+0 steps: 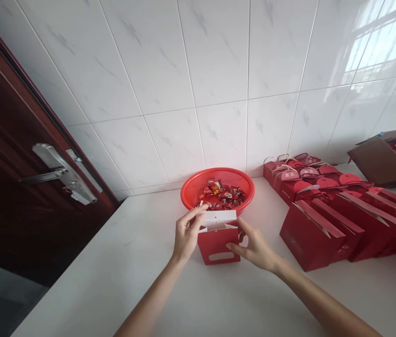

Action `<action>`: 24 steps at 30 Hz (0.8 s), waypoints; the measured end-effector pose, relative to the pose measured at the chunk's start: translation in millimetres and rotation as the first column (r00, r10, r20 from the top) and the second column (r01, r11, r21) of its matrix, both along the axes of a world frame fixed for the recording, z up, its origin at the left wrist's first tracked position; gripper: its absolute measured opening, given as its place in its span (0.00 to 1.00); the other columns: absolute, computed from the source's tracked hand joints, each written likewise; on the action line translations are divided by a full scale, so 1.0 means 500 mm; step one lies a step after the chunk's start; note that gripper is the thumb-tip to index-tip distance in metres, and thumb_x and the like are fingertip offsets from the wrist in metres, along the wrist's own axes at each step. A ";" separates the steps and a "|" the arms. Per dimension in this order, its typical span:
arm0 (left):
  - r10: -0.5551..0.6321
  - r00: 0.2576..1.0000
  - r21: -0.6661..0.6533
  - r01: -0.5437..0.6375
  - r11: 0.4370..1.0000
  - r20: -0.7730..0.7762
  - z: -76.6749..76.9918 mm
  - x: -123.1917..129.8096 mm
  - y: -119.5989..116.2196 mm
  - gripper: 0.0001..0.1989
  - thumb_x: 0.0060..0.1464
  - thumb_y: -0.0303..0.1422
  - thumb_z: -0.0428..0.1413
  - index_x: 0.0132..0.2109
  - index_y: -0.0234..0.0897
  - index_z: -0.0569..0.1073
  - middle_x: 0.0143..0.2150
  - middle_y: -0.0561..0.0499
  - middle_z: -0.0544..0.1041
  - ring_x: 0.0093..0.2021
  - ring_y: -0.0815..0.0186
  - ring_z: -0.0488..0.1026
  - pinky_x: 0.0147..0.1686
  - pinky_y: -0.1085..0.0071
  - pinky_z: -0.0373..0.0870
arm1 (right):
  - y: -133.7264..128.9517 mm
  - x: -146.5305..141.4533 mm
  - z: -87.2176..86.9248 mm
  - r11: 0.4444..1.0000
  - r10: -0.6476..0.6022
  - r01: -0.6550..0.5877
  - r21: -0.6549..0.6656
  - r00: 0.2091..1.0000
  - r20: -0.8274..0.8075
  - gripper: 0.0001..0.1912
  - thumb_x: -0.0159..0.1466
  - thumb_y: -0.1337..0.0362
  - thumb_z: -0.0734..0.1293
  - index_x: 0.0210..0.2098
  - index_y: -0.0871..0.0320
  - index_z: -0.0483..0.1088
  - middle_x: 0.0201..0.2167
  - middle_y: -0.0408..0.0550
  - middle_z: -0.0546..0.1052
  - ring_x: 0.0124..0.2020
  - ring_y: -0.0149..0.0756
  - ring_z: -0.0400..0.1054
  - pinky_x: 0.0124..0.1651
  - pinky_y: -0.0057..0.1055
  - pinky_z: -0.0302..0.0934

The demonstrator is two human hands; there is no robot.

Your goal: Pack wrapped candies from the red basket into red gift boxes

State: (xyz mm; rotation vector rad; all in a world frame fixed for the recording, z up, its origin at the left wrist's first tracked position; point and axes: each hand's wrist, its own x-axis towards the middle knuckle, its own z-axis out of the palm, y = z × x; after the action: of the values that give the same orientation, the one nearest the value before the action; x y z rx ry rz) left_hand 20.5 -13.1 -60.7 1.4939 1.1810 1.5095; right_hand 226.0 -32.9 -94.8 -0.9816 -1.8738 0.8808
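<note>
Two pale characters, apparently 歡喜, were noted on the rounded flap (pixel 290 175) of a closed red box (pixel 277 183); similar lettering stood on the neighbouring flap (pixel 309 172). Print along the closed row's side and on the candy wrappers (pixel 228 196) was too small to read

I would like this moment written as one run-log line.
left hand: at red gift box's top left | right hand: holding right side | box: upright, top open | behind: red colander, wrapped candies
</note>
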 end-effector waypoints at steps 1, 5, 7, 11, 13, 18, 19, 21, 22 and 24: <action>-0.023 1.000 -0.048 0.022 0.999 -0.021 -0.004 -0.007 0.003 0.18 0.52 0.45 0.61 0.44 0.37 0.83 0.46 0.43 0.83 0.47 0.54 0.79 0.42 0.65 0.77 | 0.005 -0.001 -0.005 1.000 0.004 -0.004 -0.002 1.000 0.002 0.14 0.62 0.62 0.68 0.47 0.55 0.65 0.34 0.44 0.77 0.31 0.33 0.67 0.37 0.32 0.65; -0.102 0.990 -0.121 0.090 0.989 -0.097 -0.006 -0.034 0.010 0.19 0.52 0.46 0.61 0.44 0.37 0.83 0.48 0.44 0.83 0.50 0.53 0.78 0.50 0.62 0.74 | 0.015 -0.001 -0.030 0.997 0.056 -0.057 -0.050 0.998 -0.018 0.18 0.63 0.59 0.68 0.50 0.55 0.64 0.38 0.45 0.77 0.33 0.34 0.68 0.39 0.33 0.65; -0.147 0.979 -0.118 0.131 0.984 -0.143 0.003 -0.049 0.014 0.21 0.55 0.48 0.60 0.46 0.37 0.83 0.45 0.44 0.83 0.50 0.54 0.77 0.52 0.62 0.72 | 0.016 0.001 -0.043 0.993 0.084 -0.086 -0.082 0.996 -0.029 0.22 0.62 0.55 0.70 0.53 0.55 0.63 0.40 0.46 0.77 0.35 0.35 0.68 0.41 0.33 0.65; -0.328 0.935 -0.120 0.313 0.942 -0.139 0.040 -0.076 0.046 0.30 0.62 0.53 0.50 0.56 0.35 0.77 0.35 0.46 0.81 0.38 0.59 0.77 0.46 0.62 0.74 | 0.016 0.011 -0.062 0.988 0.110 -0.113 -0.107 0.993 -0.034 0.33 0.60 0.49 0.72 0.59 0.54 0.60 0.46 0.49 0.77 0.37 0.35 0.68 0.41 0.33 0.63; -0.380 0.909 -0.145 0.358 0.922 -0.171 0.062 -0.083 0.080 0.31 0.63 0.54 0.47 0.57 0.33 0.75 0.36 0.45 0.81 0.38 0.59 0.77 0.44 0.62 0.74 | 0.016 0.018 -0.064 0.990 0.113 -0.117 -0.080 0.992 -0.053 0.36 0.60 0.45 0.71 0.61 0.53 0.60 0.49 0.50 0.76 0.38 0.36 0.68 0.42 0.34 0.63; -0.538 0.498 -0.465 0.274 0.842 -0.680 0.096 -0.061 0.196 0.25 0.60 0.46 0.52 0.57 0.38 0.76 0.57 0.44 0.78 0.54 0.55 0.75 0.54 0.65 0.69 | 0.015 0.031 -0.065 0.997 -0.048 0.038 -0.068 0.988 -0.148 0.26 0.69 0.43 0.59 0.58 0.52 0.64 0.54 0.52 0.73 0.36 0.36 0.68 0.43 0.37 0.65; -0.605 0.320 -0.559 0.231 0.796 -0.729 0.096 -0.050 0.219 0.23 0.59 0.45 0.52 0.56 0.40 0.77 0.59 0.46 0.77 0.56 0.55 0.74 0.54 0.66 0.69 | 0.015 0.033 -0.065 0.993 -0.086 0.072 -0.094 0.984 -0.158 0.25 0.69 0.44 0.57 0.56 0.52 0.65 0.53 0.52 0.74 0.35 0.36 0.69 0.42 0.37 0.65; -0.681 0.136 -0.658 0.179 0.731 -0.720 0.088 -0.020 0.259 0.20 0.54 0.44 0.56 0.49 0.42 0.81 0.55 0.47 0.80 0.53 0.52 0.75 0.51 0.64 0.71 | 0.015 0.037 -0.065 0.984 -0.132 0.110 -0.139 0.978 -0.164 0.24 0.70 0.44 0.55 0.54 0.52 0.66 0.51 0.52 0.75 0.34 0.36 0.69 0.40 0.37 0.65; -0.698 0.088 -0.681 0.164 0.713 -0.710 0.080 -0.003 0.275 0.20 0.51 0.45 0.59 0.47 0.42 0.82 0.53 0.47 0.81 0.51 0.51 0.76 0.49 0.64 0.72 | 0.015 0.039 -0.064 0.981 -0.143 0.118 -0.152 0.977 -0.160 0.24 0.70 0.43 0.55 0.53 0.53 0.67 0.49 0.51 0.75 0.33 0.36 0.69 0.39 0.37 0.65; -0.705 0.043 -0.692 0.155 0.705 -0.708 0.060 0.034 0.301 0.25 0.43 0.44 0.64 0.50 0.44 0.81 0.53 0.47 0.81 0.49 0.50 0.77 0.45 0.64 0.73 | 0.016 0.041 -0.062 0.978 -0.154 0.132 -0.161 0.978 -0.139 0.25 0.70 0.43 0.55 0.53 0.53 0.67 0.42 0.49 0.76 0.33 0.36 0.69 0.38 0.36 0.65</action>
State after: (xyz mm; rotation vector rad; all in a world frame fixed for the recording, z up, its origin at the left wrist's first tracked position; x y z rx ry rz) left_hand 37.7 137.4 -30.7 2.2115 1.2867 -0.4481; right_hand 246.3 -25.0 -125.7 -1.0956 -1.6064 0.9923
